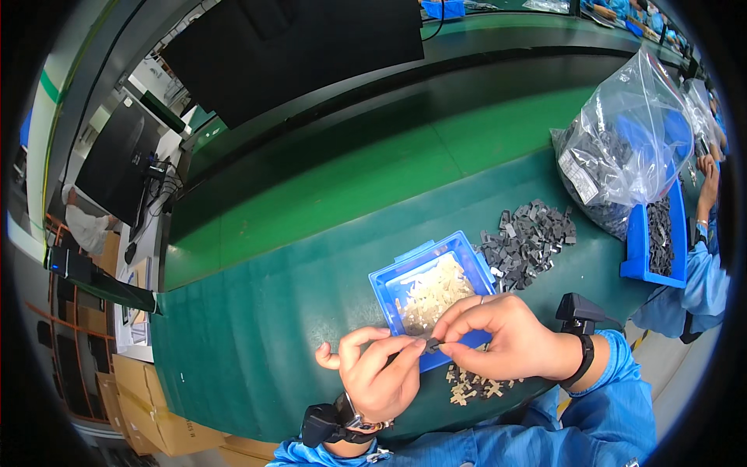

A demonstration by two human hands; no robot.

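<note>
Both hands meet over the near edge of a blue plastic bin (379,282). Pinched between their fingertips is a small dark grey plastic piece (433,345). My left hand (381,373) grips it from the left with thumb and fingers, its little finger held out. From the right, my right hand (506,335) closes thumb and forefinger on the same piece. Small cream-coloured pieces (437,292) lie in the bin. Beyond my right hand spreads a pile of dark grey pieces (529,237) on the green mat. Tan pieces (471,387) are scattered beneath my right wrist.
A clear plastic bag (615,156) full of dark parts stands at the right, beside a blue bin (636,261) of dark pieces. Another person's hand (708,183) is at the far right. A black monitor (296,54) stands at the back; cardboard boxes (167,405) sit lower left.
</note>
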